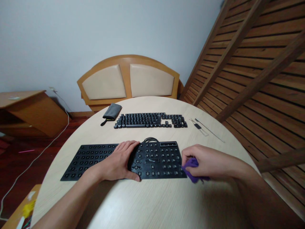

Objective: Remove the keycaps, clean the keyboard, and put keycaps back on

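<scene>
A black keyboard base (166, 163) with its keycaps off lies flat on the round table, rows of bare switches showing. My left hand (121, 160) rests across its middle, thumb apart from the fingers, pressing on or gripping its front and back edges. At the right end of the base, my right hand (197, 159) is closed round a crumpled purple cloth (192, 170), which touches or nearly touches the base's right edge. Behind the base, the loose black keycaps (140, 119) are laid out in keyboard order. A coiled cable (150, 140) shows at the base's back edge.
A wire keycap puller (198, 126) and a thin brush (209, 129) lie at the right of the table (143, 206). A grey pouch (112, 111) sits at the back left. Beyond are a headboard (128, 76), a slatted wooden panel (257, 63) and a wooden cabinet (30, 108).
</scene>
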A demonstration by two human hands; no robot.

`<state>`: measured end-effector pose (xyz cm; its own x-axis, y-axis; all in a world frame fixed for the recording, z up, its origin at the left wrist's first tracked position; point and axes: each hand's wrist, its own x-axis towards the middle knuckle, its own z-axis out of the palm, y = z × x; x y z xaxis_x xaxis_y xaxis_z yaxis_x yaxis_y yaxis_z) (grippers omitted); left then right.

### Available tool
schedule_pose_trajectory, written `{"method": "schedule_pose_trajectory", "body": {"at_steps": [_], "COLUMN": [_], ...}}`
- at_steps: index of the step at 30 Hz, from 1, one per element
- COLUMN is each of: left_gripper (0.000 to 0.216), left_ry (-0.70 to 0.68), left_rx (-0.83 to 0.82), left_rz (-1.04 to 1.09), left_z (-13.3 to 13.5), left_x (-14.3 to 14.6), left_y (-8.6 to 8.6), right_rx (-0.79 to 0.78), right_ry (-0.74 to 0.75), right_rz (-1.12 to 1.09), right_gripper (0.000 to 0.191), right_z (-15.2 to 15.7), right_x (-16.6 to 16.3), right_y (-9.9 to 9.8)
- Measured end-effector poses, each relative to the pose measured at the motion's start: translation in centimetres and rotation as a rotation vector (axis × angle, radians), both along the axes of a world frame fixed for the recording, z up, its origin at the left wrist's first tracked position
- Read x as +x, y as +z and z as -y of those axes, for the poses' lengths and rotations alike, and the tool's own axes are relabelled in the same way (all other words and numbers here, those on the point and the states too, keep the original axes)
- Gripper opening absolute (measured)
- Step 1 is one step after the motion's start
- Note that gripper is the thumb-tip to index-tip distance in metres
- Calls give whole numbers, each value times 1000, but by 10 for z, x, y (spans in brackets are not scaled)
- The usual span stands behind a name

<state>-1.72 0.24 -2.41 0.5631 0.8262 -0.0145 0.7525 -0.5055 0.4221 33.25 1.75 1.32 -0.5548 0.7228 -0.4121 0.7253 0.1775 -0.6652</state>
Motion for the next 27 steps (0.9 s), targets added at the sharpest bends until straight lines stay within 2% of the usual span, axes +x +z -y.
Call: {"method": "schedule_pose_trajectory", "body": {"at_steps": [4,6,9,13,17,20,23,27], "left_gripper": [116,117,116,117,116,115,115,114], "left_ry": [3,2,-8,-6,-9,-5,2,5], "left_rx": [1,5,14,2,9,4,1,21], "left_rz": [13,17,27,12,34,32,33,48], "left_z": [0,0,0,0,0,1,1,2], "left_x": [0,0,0,0,0,0,0,1], "left_y": [-1,-1,-2,-1,-1,0,0,1], "right_rx": [663,841,977,947,825,758,737,731], "right_ry": [-61,-96,-86,77,106,42,-100,-243], "right_rz": [-147,-224,-318,-305,-297,-249,-186,-295], "right_gripper": [11,14,17,28,33,31,27,20], "right_z": [-17,-24,-29,-33,-36,-37,-36,-31], "right_x": [-7,-14,-28,-42,-37,-27,-22,-24], "right_y": [-6,-16,-36,-54,-53,-46,-40,-34]}}
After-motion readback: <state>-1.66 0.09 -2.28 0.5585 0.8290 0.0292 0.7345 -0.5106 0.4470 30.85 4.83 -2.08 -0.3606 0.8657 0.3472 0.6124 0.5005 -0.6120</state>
